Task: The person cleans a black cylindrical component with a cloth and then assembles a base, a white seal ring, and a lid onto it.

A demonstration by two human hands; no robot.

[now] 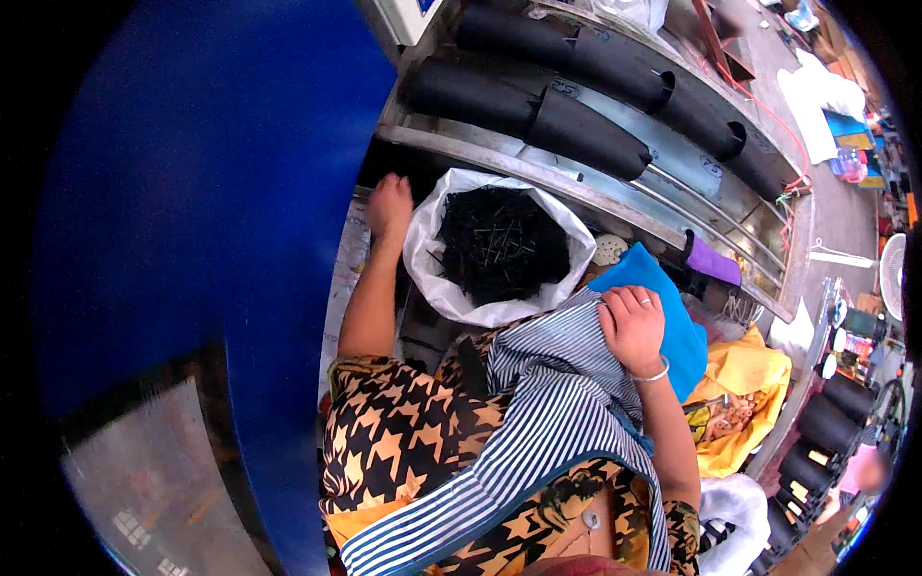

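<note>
My left hand (389,205) is just left of a white sack (425,280), beside the dark gap under a metal frame. Its fingers look curled together, and whatever they may hold is hidden. Inside the sack, rolled open at the top, lies a heap of small, thin black pieces (504,240). My right hand (634,328), with a ring and a bracelet, lies with its fingers stretched over a striped cloth (562,413) on my lap. Under and beside that hand is a bright blue cloth (667,298).
A blue panel (211,192) stands close on my left. Beyond the sack, a metal-framed machine bed (538,165) carries rows of black cylinders (591,134) and steel rods (711,216). A purple sleeve (713,259) wraps its near rail. On the right is a yellow bag (759,370).
</note>
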